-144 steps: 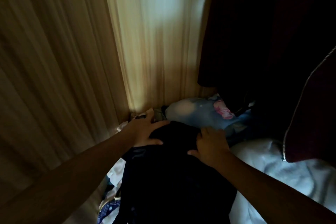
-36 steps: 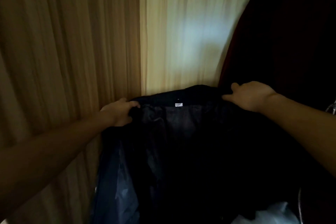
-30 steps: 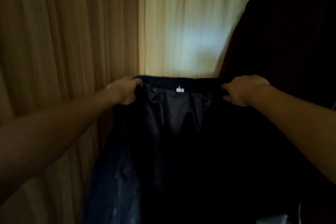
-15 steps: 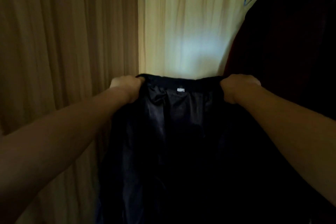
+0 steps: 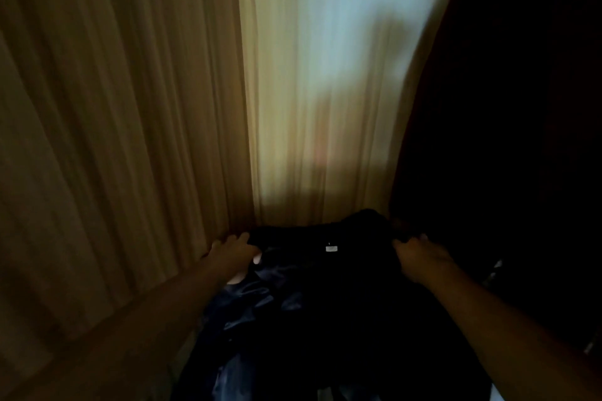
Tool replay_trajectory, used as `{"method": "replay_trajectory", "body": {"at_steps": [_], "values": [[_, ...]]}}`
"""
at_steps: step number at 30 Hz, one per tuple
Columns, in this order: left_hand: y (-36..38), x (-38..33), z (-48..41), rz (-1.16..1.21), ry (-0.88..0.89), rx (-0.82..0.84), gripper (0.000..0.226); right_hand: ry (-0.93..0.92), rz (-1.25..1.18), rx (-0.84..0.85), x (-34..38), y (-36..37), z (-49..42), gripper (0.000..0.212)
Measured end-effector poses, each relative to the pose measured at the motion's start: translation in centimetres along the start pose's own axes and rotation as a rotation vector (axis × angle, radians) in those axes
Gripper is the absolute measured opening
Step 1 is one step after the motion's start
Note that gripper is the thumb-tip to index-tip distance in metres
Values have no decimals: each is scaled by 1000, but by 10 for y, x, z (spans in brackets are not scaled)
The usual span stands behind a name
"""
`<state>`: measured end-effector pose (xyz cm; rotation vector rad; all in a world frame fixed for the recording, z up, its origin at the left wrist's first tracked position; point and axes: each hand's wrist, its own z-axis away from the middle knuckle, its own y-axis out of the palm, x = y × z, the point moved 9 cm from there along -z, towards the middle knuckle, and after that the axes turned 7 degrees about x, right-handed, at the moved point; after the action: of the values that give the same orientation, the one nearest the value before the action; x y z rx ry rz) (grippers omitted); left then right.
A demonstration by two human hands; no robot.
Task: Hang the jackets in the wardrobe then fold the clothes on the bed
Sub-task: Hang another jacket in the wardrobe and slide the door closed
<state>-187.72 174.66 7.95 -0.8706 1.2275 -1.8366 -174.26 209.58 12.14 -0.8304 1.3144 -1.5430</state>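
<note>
My left hand (image 5: pixel 233 252) and right hand (image 5: pixel 420 257) each gripped one end of the dark jacket's (image 5: pixel 325 303) collar. The collar ran crosswise, low and straight ahead, with its label (image 5: pixel 331 248) midway between them. The body trailed back toward me, and neither hand was nearer.

Dark jacket (image 5: pixel 325 303) — lower centre of frame, crumpled, glossy navy lining up, small white tag near collar — top edge gripped at both corners.
</note>
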Motion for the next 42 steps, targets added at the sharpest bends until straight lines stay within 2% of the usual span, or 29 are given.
{"method": "replay_trajectory", "body": {"at_steps": [3,4,6,8,11,13,15,18,20,24,29,31,33,35,37,39,42], "values": [[0,-10,0,135,59,73,41,-70,84,66,3,2,-3,53],[-10,-14,4,192,89,57,32,-109,108,89,7,-5,-2,50],[-39,-21,14,326,144,-25,20,-160,82,81,16,-26,4,32],[-76,-27,24,467,202,-108,17,-229,-4,33,30,-58,12,34],[-132,-39,46,633,316,-145,26,-355,-136,-96,51,-118,32,45],[-179,-40,66,610,308,-216,39,-377,-169,-187,54,-163,47,48],[-232,-39,88,570,301,-309,45,-354,-195,-257,50,-212,65,64],[-316,-39,129,532,347,-454,53,-345,-252,-408,38,-297,106,108],[-371,-38,160,511,370,-548,57,-342,-284,-509,29,-353,136,117],[-462,-38,218,497,418,-716,58,-314,-299,-703,13,-445,195,107],[-531,-44,270,461,478,-858,57,-191,-327,-944,-17,-506,250,94],[-545,-50,281,449,501,-881,56,-126,-407,-908,-31,-506,255,90],[-552,-58,284,435,510,-885,55,-66,-618,-782,-48,-492,249,87],[-553,-66,283,408,509,-873,56,-20,-803,-772,-66,-480,253,85],[-553,-74,280,385,511,-857,56,-86,-943,-937,-80,-486,266,81],[-555,-82,278,377,521,-848,57,-246,-1054,-1130,-85,-499,285,75],[-561,-94,278,382,555,-855,60,-449,-1085,-1274,-83,-520,307,62]]}}
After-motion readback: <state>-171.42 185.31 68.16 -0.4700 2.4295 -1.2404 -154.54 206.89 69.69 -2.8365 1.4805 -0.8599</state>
